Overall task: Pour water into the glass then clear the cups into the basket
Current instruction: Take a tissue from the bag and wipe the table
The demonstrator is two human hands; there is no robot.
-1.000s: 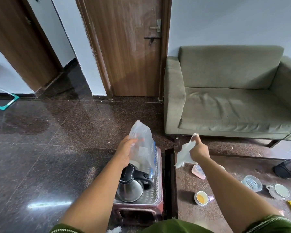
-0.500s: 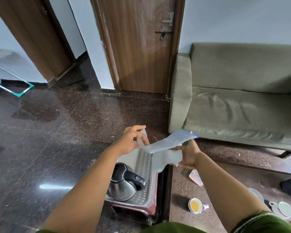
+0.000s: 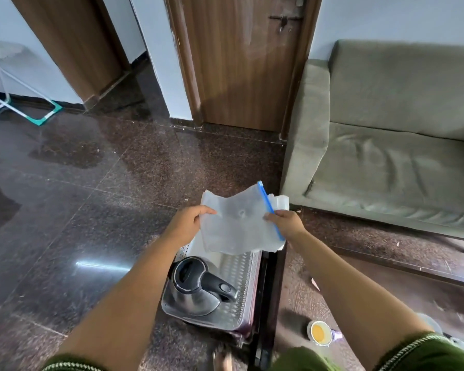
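A steel kettle with a black lid and handle sits on a perforated metal tray, which rests on a low stool beside the brown stone bench. Above the tray, both hands hold one clear plastic zip bag with a blue seal strip: the left hand pinches its left edge, the right hand grips the sealed edge, the two hands well apart with the bag stretched between them. The bag is crinkled and limp, and it hides the far end of the tray. On the bench, near the right forearm, stands one small cup holding yellowish liquid; other ware at the right edge is too cut off to tell. Behind stand a grey-green fabric sofa and a wooden door, over polished dark speckled floor.
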